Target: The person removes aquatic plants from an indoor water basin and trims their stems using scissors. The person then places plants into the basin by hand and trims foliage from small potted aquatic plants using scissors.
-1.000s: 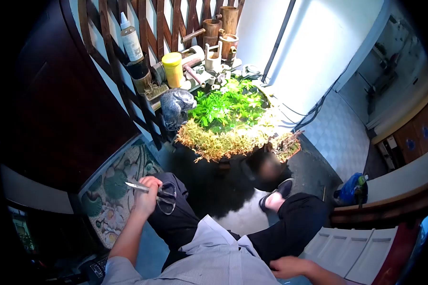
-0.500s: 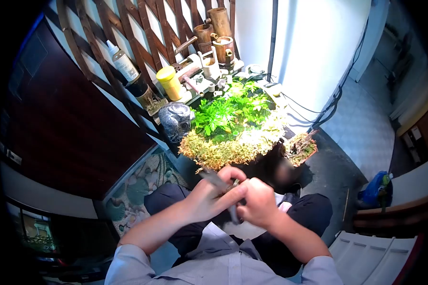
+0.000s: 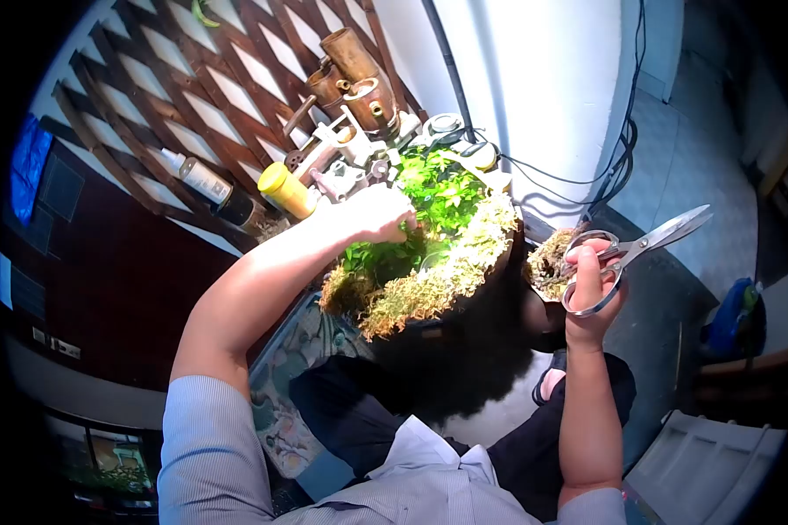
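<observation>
A pair of metal scissors is in my right hand, its loops around my fingers and its blades pointing up and to the right. The blades look nearly closed. My left hand reaches over the planter to the bright green leafy plants. Its fingers are curled down at the leaves, and what they pinch, if anything, is hidden. Yellowish moss lines the near rim of the planter, just below my left hand.
Behind my left hand stand a yellow-lidded jar, a white-labelled bottle and bamboo tubes against a wooden lattice. A small pot of dry moss sits beside the scissors. Black cables run down the white wall.
My hands have parted from above my lap. The left has moved forward to the plants; the right has swung out to the right with the scissors. The view has turned and tilted.
</observation>
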Available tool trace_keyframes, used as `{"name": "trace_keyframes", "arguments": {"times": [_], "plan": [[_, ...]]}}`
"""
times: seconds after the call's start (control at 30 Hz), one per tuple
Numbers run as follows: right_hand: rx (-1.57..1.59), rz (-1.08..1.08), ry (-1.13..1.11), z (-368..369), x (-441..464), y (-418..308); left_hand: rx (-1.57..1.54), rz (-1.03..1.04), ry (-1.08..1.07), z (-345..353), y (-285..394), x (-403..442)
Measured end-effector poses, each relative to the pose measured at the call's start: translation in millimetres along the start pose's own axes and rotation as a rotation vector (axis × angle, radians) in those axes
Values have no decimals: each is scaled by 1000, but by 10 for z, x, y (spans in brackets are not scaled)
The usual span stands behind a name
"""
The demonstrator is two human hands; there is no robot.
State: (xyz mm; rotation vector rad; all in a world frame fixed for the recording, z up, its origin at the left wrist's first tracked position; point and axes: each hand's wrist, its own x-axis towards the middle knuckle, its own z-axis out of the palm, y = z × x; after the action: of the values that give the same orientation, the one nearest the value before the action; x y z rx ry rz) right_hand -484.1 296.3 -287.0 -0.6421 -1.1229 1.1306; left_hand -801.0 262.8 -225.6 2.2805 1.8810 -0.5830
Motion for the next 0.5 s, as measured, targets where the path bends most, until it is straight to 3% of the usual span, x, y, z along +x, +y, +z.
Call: {"name": "trace_keyframes", "arguments": {"times": [0.03, 0.17, 0.33, 0.4, 0.5], "plan": [[-3, 5, 16, -21, 27, 1, 33, 7, -142, 13, -25, 59], [-5, 7, 43, -32, 63, -30, 220, -14, -299, 75, -46, 108], [-23, 19, -17, -20, 117, -41, 366, -49, -329, 256, -124, 120], [-6, 21, -4, 7, 127, -58, 373, -80, -90, 312, -154, 81], [-5, 19, 6, 27, 131, -54, 430, -117, -157, 302, -186, 78]]}}
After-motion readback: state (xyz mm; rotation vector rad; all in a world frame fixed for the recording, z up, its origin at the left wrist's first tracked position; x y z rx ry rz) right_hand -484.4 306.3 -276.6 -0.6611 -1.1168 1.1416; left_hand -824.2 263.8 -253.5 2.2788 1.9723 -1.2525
